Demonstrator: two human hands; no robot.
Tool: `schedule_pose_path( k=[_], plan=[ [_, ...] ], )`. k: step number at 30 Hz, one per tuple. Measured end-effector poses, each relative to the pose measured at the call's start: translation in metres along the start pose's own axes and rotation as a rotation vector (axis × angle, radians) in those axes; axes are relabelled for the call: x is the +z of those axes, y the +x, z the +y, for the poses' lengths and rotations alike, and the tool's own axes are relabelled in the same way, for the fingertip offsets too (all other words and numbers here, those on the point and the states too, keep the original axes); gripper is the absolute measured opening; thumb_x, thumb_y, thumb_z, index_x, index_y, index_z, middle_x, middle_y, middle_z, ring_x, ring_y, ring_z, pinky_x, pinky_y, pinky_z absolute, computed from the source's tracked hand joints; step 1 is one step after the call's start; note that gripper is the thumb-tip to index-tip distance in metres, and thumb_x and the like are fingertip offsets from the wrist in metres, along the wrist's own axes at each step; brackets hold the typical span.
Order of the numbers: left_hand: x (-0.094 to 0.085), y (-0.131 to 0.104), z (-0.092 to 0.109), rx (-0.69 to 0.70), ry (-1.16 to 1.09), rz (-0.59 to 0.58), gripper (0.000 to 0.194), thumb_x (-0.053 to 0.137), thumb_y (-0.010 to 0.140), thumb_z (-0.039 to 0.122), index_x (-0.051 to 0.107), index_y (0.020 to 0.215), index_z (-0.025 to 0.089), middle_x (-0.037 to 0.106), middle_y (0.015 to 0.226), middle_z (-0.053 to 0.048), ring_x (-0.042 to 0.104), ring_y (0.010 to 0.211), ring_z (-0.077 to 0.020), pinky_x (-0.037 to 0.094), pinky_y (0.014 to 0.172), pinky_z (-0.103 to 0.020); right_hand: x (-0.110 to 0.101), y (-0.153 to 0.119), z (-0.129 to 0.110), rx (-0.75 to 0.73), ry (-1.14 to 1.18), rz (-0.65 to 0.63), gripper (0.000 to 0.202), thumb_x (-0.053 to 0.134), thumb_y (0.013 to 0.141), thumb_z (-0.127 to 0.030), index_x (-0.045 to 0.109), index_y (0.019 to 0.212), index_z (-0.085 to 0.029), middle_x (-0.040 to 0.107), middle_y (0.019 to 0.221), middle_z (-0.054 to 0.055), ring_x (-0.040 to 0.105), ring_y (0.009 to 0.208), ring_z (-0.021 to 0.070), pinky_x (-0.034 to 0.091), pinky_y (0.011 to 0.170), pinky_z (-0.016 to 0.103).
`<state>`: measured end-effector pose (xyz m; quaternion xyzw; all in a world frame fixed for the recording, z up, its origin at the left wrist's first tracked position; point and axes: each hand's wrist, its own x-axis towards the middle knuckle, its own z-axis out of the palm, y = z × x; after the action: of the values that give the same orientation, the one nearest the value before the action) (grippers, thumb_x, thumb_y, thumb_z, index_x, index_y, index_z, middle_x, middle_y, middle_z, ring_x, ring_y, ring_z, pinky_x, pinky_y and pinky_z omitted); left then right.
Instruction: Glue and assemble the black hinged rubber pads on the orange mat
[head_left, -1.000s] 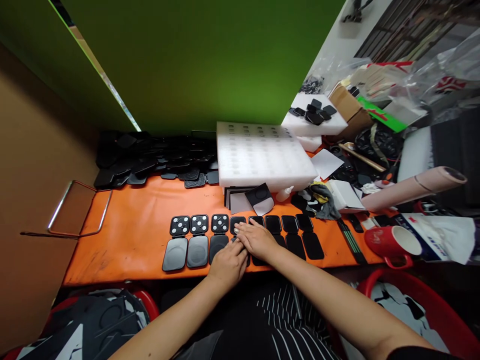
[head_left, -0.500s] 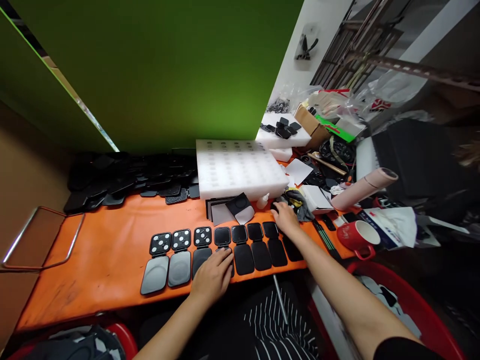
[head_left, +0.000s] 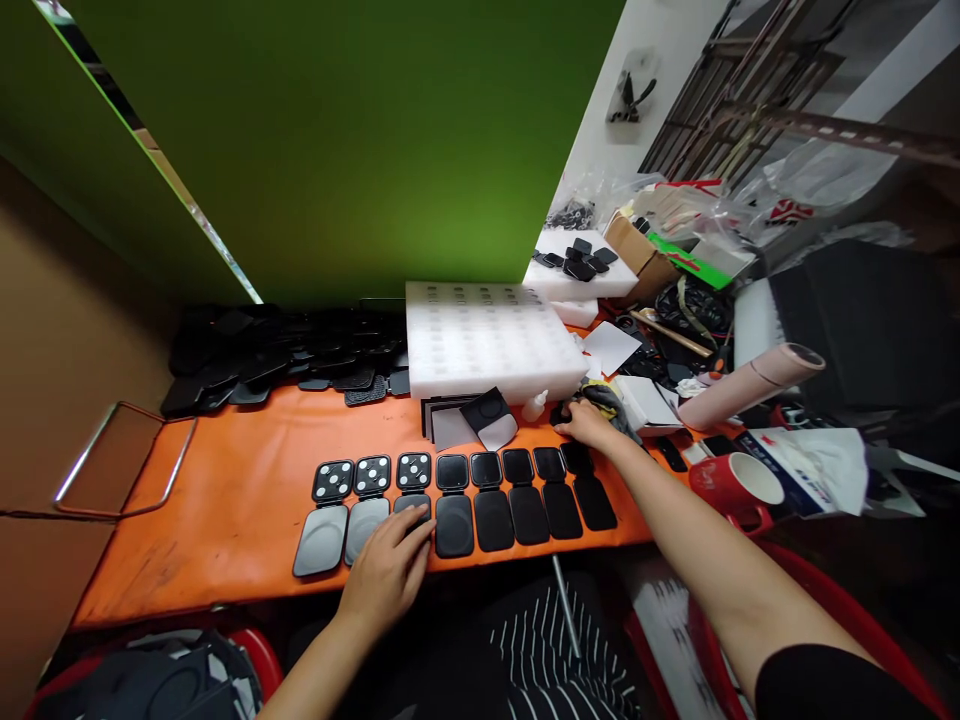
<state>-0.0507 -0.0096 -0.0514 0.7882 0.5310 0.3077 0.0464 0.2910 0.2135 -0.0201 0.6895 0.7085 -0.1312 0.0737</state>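
A row of hinged black cases lies unfolded on the orange table (head_left: 247, 470), square halves at the back and rounded panels in front. The three leftmost squares, such as this square with white dots (head_left: 333, 480), carry pale spots; the others are plain black. My left hand (head_left: 386, 565) rests with outstretched fingers on the third case from the left, partly covering its dark panel (head_left: 411, 506). Beyond the row's right end, my right hand (head_left: 591, 424) has its fingers curled round a small black object (head_left: 559, 413), mostly hidden. A small white bottle (head_left: 535, 405) stands just left of it.
Behind the row stands a white foam block (head_left: 491, 345), with dark sheets (head_left: 484, 410) before it. Black pieces (head_left: 277, 350) pile up at the back left. To the right are a red mug (head_left: 731, 485) and pink cylinder (head_left: 750, 388). A wire frame (head_left: 124, 460) lies left.
My left hand has moved left, from the fourth case to the third. My right hand stays by the small black object, its fingers more curled. The camera view has shifted slightly.
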Motion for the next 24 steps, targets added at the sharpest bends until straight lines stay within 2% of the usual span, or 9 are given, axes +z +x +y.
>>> schedule_pose_path(
  k=[4,10,13,16,18,19,22,24],
  plan=[
    [0.002,-0.002,-0.005,-0.001,0.038,-0.015,0.028,0.045,0.088,0.021,0.063,0.109,0.022,0.063,0.115,-0.009,0.06,0.104,-0.0245,0.053,0.087,-0.041,-0.005,0.003,0.0,0.029,-0.005,-0.019,0.057,0.069,0.072,-0.037,0.053,0.12,-0.011,0.053,0.115,0.017,0.053,0.107,0.0267,0.039,0.088,0.03],
    [0.011,0.0,-0.006,-0.009,0.054,0.001,0.029,0.044,0.087,0.019,0.063,0.11,0.022,0.063,0.116,-0.009,0.059,0.106,-0.0242,0.052,0.09,-0.042,-0.011,0.007,-0.002,-0.003,-0.008,-0.053,0.045,0.072,0.067,-0.036,0.061,0.103,-0.012,0.06,0.107,0.014,0.058,0.099,0.0265,0.042,0.078,0.029],
    [0.013,-0.002,-0.005,-0.007,0.063,0.024,0.031,0.045,0.086,0.018,0.062,0.112,0.024,0.063,0.117,-0.008,0.059,0.108,-0.0241,0.051,0.091,-0.042,-0.008,0.003,-0.002,-0.012,-0.002,0.007,0.047,0.071,0.069,-0.033,0.055,0.107,-0.011,0.061,0.106,0.015,0.058,0.099,0.0265,0.042,0.076,0.029],
    [0.015,-0.003,-0.006,0.001,0.067,0.03,0.032,0.046,0.086,0.018,0.061,0.113,0.025,0.063,0.117,-0.008,0.059,0.108,-0.0238,0.05,0.092,-0.042,-0.008,-0.004,0.002,-0.025,0.059,0.132,0.025,0.064,0.075,-0.028,0.055,0.094,-0.015,0.064,0.097,0.012,0.059,0.092,0.0245,0.041,0.072,0.029],
    [0.014,-0.004,-0.007,0.008,0.057,0.033,0.032,0.047,0.086,0.017,0.061,0.114,0.024,0.063,0.116,-0.008,0.059,0.107,-0.0236,0.049,0.091,-0.041,-0.011,-0.012,0.005,0.026,0.2,0.165,0.012,0.058,0.078,-0.029,0.053,0.077,-0.018,0.064,0.078,0.007,0.061,0.078,0.0212,0.041,0.064,0.028],
    [0.014,-0.005,-0.008,0.012,0.048,0.039,0.032,0.047,0.085,0.016,0.061,0.113,0.024,0.063,0.116,-0.008,0.058,0.107,-0.0236,0.049,0.091,-0.041,-0.012,-0.018,0.006,0.066,0.318,0.149,0.017,0.056,0.079,-0.031,0.05,0.069,-0.019,0.062,0.069,0.005,0.061,0.07,0.0194,0.041,0.06,0.027],
    [0.011,-0.002,-0.003,-0.008,-0.014,0.087,0.031,0.049,0.084,0.015,0.063,0.111,0.024,0.063,0.114,-0.008,0.058,0.107,-0.0241,0.048,0.091,-0.042,-0.011,-0.042,-0.006,0.132,0.759,0.0,0.029,0.057,0.076,-0.04,0.042,0.06,-0.02,0.055,0.053,0.0,0.056,0.055,0.015,0.04,0.051,0.024],
    [0.009,0.006,0.008,-0.088,-0.12,0.1,0.028,0.049,0.085,0.017,0.064,0.107,0.024,0.064,0.111,-0.008,0.059,0.103,-0.0233,0.05,0.088,-0.04,-0.005,-0.062,-0.027,0.106,0.98,-0.131,0.035,0.062,0.07,-0.049,0.044,0.06,-0.02,0.056,0.053,-0.001,0.054,0.051,0.013,0.04,0.049,0.023]
  ],
)
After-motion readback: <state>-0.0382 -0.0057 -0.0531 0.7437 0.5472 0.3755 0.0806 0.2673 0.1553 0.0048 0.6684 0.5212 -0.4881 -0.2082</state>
